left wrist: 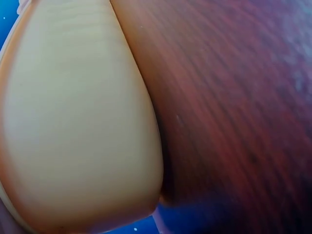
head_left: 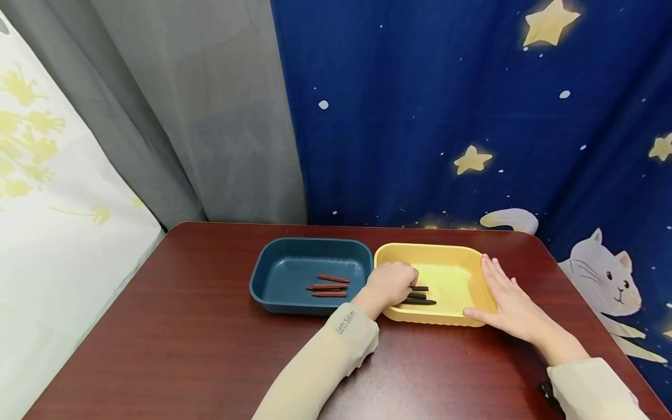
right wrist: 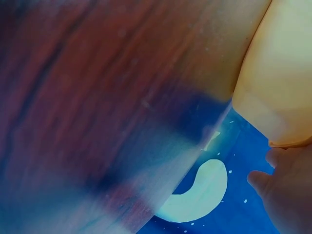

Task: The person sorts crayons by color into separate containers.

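In the head view a yellow tray [head_left: 451,251] stands on the table, with several black crayons [head_left: 422,302] at its left end. My left hand [head_left: 389,284] reaches over that end with curled fingers, right at the black crayons. Its fingertips are hidden, so I cannot tell whether they pinch one. My right hand [head_left: 511,306] rests on the tray's right end, fingers straight and spread, thumb at the front rim. The right wrist view catches its fingers [right wrist: 280,178] beside the yellow tray [right wrist: 278,87]. Up close in the left wrist view is the yellow tray's wall [left wrist: 83,117].
Left of the yellow tray, close beside it, stands a dark blue tray [head_left: 278,305] holding several reddish-brown crayons [head_left: 329,286]. Both sit toward the back of a brown wooden table [head_left: 184,326]. Behind hang a grey curtain [head_left: 220,116] and a blue starry curtain [head_left: 388,116].
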### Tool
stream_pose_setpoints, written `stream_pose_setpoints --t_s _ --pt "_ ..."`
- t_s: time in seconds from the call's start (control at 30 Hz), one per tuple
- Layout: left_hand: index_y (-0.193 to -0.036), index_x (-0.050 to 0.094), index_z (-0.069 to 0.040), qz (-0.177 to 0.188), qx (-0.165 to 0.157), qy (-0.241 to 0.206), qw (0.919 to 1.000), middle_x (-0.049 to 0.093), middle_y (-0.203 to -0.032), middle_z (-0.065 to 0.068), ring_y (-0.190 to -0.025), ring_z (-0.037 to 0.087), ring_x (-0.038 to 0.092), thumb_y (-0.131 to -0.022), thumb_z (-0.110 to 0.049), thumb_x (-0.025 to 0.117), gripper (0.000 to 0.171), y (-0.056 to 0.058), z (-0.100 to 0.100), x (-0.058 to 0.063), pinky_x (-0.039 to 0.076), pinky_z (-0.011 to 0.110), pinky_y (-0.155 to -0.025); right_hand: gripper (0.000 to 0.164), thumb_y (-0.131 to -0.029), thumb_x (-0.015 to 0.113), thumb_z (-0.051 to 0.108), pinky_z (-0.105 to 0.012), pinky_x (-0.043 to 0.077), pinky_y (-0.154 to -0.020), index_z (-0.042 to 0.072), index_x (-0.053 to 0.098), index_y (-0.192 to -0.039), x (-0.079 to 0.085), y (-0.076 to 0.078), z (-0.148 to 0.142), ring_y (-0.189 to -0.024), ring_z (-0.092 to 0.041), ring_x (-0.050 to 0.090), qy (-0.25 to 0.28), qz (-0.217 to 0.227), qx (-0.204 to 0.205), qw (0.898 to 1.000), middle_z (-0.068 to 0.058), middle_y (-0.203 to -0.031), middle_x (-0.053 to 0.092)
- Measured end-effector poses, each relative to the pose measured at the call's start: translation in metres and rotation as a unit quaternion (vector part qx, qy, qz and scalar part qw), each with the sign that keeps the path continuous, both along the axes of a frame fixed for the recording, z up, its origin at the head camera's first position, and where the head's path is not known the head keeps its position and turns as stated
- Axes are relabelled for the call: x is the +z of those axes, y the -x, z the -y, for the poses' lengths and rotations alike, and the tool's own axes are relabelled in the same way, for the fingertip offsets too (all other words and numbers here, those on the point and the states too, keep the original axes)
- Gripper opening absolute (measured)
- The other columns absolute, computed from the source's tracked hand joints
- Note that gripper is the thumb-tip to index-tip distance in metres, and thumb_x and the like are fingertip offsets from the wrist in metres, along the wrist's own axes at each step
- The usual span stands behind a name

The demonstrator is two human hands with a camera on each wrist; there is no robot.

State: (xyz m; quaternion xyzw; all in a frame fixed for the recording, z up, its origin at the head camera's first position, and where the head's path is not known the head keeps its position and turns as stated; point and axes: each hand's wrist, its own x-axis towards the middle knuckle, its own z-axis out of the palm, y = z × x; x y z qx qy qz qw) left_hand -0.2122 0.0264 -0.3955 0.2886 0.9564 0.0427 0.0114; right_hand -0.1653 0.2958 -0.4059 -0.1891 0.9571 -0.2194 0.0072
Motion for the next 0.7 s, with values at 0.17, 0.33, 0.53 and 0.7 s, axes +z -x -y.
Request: stream_pose_setpoints --t_s 0.17,0.33,0.53,0.7 --pt "-0.075 0.059 -0.023 -0.006 -0.005 -0.002 1.0 0.057 -0.077 -0.009 -0.071 0.01 0.053 -0.096 -0.015 0.061 0.022 0.001 0.001 -0.002 0.042 0.024 -0.058 0.114 -0.086 0.07 0.052 -0.077 0.012 -0.11 0.001 0.0 -0.159 0.0 0.001 0.001 -0.154 -0.043 0.0 0.003 -0.003 0.003 1.0 -0.02 -0.167 -0.002" --pt "-0.079 0.061 -0.02 -0.014 -0.038 -0.038 0.9985 0.057 -0.079 -0.007 -0.071 0.009 0.051 -0.095 -0.013 0.061 0.018 0.0 0.008 0.001 0.039 0.022 -0.059 0.114 -0.085 0.071 0.052 -0.078 0.013 -0.11 -0.001 0.001 -0.158 0.001 0.0 0.002 -0.153 -0.043 0.001 0.006 -0.005 0.003 1.0 -0.02 -0.167 -0.001" --pt "-0.099 0.072 -0.018 -0.018 -0.091 -0.083 0.9923 0.068 -0.095 -0.007 -0.077 0.005 0.057 -0.097 -0.023 0.062 0.011 -0.019 0.035 0.02 0.047 0.018 -0.068 0.115 -0.085 0.072 0.052 -0.079 0.014 -0.108 -0.001 0.001 -0.158 0.003 0.0 0.003 -0.153 -0.044 0.002 0.004 -0.003 0.002 1.0 -0.021 -0.167 -0.001" --pt "-0.112 0.07 -0.015 -0.073 -0.127 -0.115 0.9825 0.068 -0.107 -0.004 -0.092 0.009 0.063 -0.098 -0.03 0.062 0.022 -0.041 0.086 0.042 0.054 0.025 -0.082 0.107 -0.087 0.07 0.05 -0.081 0.015 -0.106 0.008 0.005 -0.161 0.01 0.002 0.0 -0.155 -0.039 0.0 0.001 -0.022 0.011 1.0 -0.017 -0.168 0.003"
